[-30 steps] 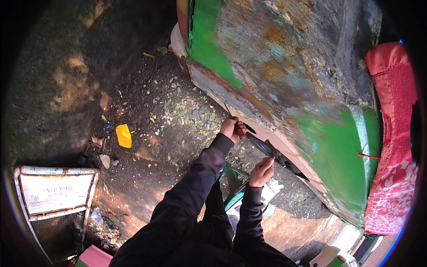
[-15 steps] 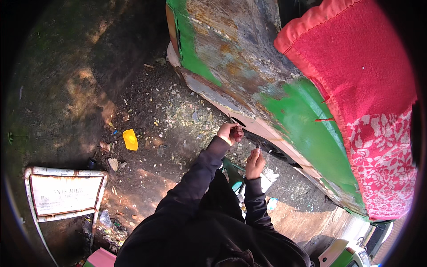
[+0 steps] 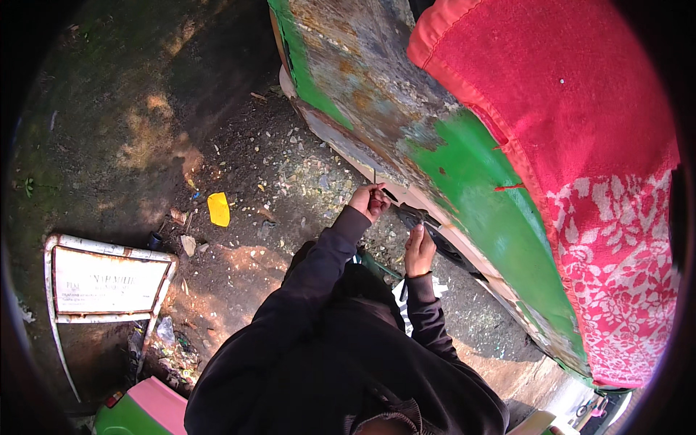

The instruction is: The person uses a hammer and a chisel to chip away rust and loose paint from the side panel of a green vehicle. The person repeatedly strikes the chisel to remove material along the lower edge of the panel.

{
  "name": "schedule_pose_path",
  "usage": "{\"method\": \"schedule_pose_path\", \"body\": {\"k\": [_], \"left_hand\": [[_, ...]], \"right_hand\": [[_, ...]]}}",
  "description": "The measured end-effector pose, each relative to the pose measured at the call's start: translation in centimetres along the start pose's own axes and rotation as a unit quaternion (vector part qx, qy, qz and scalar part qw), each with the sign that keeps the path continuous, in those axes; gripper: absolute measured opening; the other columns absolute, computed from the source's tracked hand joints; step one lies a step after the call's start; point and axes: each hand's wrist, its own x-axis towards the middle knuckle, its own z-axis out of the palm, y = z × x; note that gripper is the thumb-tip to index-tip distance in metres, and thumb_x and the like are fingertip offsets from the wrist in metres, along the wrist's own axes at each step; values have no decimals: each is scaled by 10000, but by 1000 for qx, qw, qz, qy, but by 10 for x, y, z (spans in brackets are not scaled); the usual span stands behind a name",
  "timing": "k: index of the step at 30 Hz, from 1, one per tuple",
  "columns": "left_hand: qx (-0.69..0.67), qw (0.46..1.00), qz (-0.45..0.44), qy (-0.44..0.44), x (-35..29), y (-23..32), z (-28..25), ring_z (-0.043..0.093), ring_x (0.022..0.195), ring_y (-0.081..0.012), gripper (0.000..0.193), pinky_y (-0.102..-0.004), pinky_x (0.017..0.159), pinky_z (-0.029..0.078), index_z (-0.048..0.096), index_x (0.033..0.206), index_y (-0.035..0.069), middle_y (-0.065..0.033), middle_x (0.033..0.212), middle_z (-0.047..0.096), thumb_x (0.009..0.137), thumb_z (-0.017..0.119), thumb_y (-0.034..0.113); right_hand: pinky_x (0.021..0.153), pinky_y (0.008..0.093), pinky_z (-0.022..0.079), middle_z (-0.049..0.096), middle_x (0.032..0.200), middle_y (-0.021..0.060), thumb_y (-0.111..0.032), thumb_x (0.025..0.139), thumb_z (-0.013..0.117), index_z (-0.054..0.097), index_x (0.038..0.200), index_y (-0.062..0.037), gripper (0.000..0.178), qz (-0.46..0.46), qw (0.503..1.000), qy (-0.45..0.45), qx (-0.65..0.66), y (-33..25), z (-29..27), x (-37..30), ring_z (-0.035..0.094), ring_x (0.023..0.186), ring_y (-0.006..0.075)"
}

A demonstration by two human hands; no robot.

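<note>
- Holding a thin, dark, rod-like tool (image 3: 375,176), the left hand (image 3: 370,204) has its fingers curled closed; the tool sticks out toward the far side, beside a pale pink lower strip (image 3: 417,200).
- To the right and nearer, the right hand (image 3: 420,250) has bent fingers and a raised thumb; whether they grip anything, I cannot tell.
- Just right of that hand sits a dark, rounded, tyre-like form (image 3: 448,248) under the strip.
- Above the strip spreads a worn vehicle body (image 3: 478,159), green with grey, rusty patches.
- Over its right part lies a red cloth with white floral patterning (image 3: 580,130).
- Left on the dirt ground (image 3: 254,167) lies a flat yellow piece (image 3: 218,209).
- Near left stands a white, rust-marked, metal-framed sign (image 3: 109,279).
</note>
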Motion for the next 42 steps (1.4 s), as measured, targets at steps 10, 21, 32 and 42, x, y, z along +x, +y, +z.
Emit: {"method": "schedule_pose_path", "body": {"k": [10,21,32,42], "left_hand": [[-158,981,-77,-84,12,23,-30,384,505,-87,255,-217,488,362,466,1053,-105,-1,588,379,925,449,115],[-96,986,-43,-129,12,21,-20,418,452,-107,191,-314,803,396,474,983,-77,4,481,397,932,393,88],[-138,971,-70,-180,15,20,-28,437,516,-109,169,-328,782,439,517,929,-68,8,490,399,922,442,84],[-226,945,-127,-199,10,27,-36,374,461,-62,137,-227,526,353,465,951,-77,34,539,350,919,449,55]], "right_hand": [[456,417,363,478,530,175,-267,969,382,502,795,-4,337,-68,997,-36,-18,-11,7,-1,512,473,350],[470,421,426,543,622,160,-190,828,583,493,847,-54,164,-293,939,-99,-152,-26,15,-22,555,521,357],[447,381,426,530,609,98,-235,836,577,470,766,-65,212,-354,916,-131,-139,-55,10,-23,554,510,295],[445,372,432,543,599,94,-212,810,627,501,782,-70,192,-317,919,-136,-192,-33,20,-20,556,497,279]]}}
